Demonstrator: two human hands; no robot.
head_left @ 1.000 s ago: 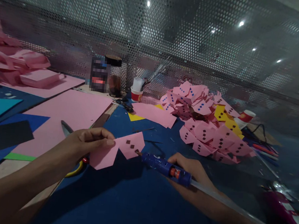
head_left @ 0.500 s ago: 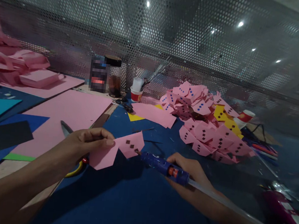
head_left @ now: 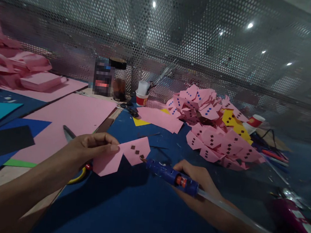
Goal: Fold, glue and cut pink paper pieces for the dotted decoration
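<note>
Glue gun (head_left: pixel 163 170) has its rear end a touch further R vs. 0.5 s ago; L hand (head_left: pixel 95 143) and pink cut-out (head_left: pixel 127 154) approx. unchanged. Cut-out is held up over the bench (head_left: pixel 123 213), nr the L edge of its blue top. L thumb + index pinch it at its upper edge, other fingers curled in. It has 3 dark squares (head_left: pixel 137 152) in a slanting row; gun's nozzle is at the lowest sq., can't tell if touching. R hand (head_left: pixel 207 181) is wrapped round the gun from the far side; its fingers are mostly hidden, so can't tell exactly how they press. Clear glue stick (head_left: pixel 231 209) runs out of the gun's rear, across the R forearm.

Yellow-handled scissors (head_left: pixel 81 177) lie partly under L hand/wrist. Lg. pink sheet (head_left: pixel 72 115) is beyond, L of the blue top. Toward bench's back edge, by the perforated panel (head_left: pixel 164 32): lidded jar (head_left: pixel 119 86), red/white cup (head_left: pixel 141 99) w/ items in it, black scissors (head_left: pixel 130 108) just in front. Pile of pink pieces (head_left: pixel 225 144), w/ some yellow pcs (head_left: pixel 236 125), sits back R. Purple tool (head_left: pixel 297 220), blurry, is further R.
</note>
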